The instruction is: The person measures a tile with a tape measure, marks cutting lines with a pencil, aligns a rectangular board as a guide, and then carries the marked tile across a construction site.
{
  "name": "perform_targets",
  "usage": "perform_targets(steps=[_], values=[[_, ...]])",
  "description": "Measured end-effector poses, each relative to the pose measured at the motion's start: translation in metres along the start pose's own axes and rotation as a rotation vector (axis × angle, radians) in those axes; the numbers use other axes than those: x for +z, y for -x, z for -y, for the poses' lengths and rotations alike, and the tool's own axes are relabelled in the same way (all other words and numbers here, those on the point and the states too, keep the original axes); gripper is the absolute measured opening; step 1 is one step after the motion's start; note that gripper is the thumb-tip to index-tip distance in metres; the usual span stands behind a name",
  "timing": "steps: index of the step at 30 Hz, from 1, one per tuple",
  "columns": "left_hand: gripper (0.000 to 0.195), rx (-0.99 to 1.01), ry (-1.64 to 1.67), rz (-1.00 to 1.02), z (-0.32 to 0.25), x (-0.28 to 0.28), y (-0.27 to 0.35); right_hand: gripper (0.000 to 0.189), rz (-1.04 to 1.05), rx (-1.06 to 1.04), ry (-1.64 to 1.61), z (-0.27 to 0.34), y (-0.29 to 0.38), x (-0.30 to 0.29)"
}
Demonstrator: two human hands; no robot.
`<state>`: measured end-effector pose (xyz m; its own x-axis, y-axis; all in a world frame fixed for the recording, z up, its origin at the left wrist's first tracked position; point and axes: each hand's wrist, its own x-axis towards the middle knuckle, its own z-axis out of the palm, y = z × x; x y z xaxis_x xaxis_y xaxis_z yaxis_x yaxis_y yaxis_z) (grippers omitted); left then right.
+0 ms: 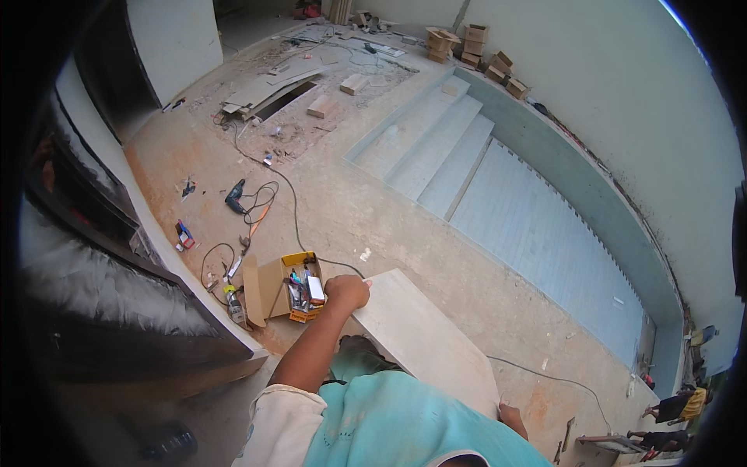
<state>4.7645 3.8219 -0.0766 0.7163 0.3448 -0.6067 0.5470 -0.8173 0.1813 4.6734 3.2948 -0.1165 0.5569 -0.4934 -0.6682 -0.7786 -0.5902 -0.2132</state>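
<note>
A long pale board or slab (435,344) lies across the front of my body, tilted in the view. My left hand (348,292) grips its far left corner. At its other end, low on the right, my right hand (512,413) holds the edge. Just left of my left hand stands an open cardboard box (316,264) with small packets and tools inside. A corded drill (235,197) rests on the floor beyond the box, and a power tool with a green part (234,303) is beside it.
A tiled, stepped pool (525,233) sinks into the floor at the right. A black cable (295,210) crosses the floor. Loose boards (274,87) lie by a floor opening. Cardboard boxes (440,41) line the far wall. Two people (683,404) are at the lower right.
</note>
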Motion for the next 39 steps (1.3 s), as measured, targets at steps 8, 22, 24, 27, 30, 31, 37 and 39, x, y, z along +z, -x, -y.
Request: perform_targets(steps=[8, 22, 24, 27, 30, 31, 37, 39], values=[[0.056, -0.123, 0.059, 0.014, -0.006, -0.141, -0.155, 0.059, -0.019, 0.083, -0.106, 0.239, -0.07, 0.009], [0.055, -0.406, 0.189, 0.032, 0.004, -0.346, -0.431, 0.066, 0.032, -0.088, 0.172, 0.697, -0.267, 0.017], [0.055, -0.422, 0.22, 0.002, 0.013, -0.38, -0.464, 0.067, 0.053, -0.131, 0.162, 0.768, -0.275, 0.027], [0.054, -0.428, 0.256, 0.04, 0.028, -0.418, -0.543, 0.068, 0.066, -0.121, 0.172, 0.86, -0.282, 0.047], [0.054, -0.399, 0.262, 0.017, 0.052, -0.463, -0.619, 0.067, 0.053, -0.107, 0.143, 0.942, -0.299, 0.081], [0.053, -0.39, 0.249, 0.023, 0.059, -0.48, -0.654, 0.067, 0.025, -0.139, 0.214, 0.971, -0.302, 0.096], [0.051, -0.339, 0.25, -0.012, 0.081, -0.632, -0.763, 0.067, 0.067, -0.078, 0.113, 1.117, -0.275, 0.116], [0.051, -0.348, 0.241, -0.039, 0.09, -0.676, -0.8, 0.068, 0.086, -0.111, 0.062, 1.168, -0.273, 0.13]])
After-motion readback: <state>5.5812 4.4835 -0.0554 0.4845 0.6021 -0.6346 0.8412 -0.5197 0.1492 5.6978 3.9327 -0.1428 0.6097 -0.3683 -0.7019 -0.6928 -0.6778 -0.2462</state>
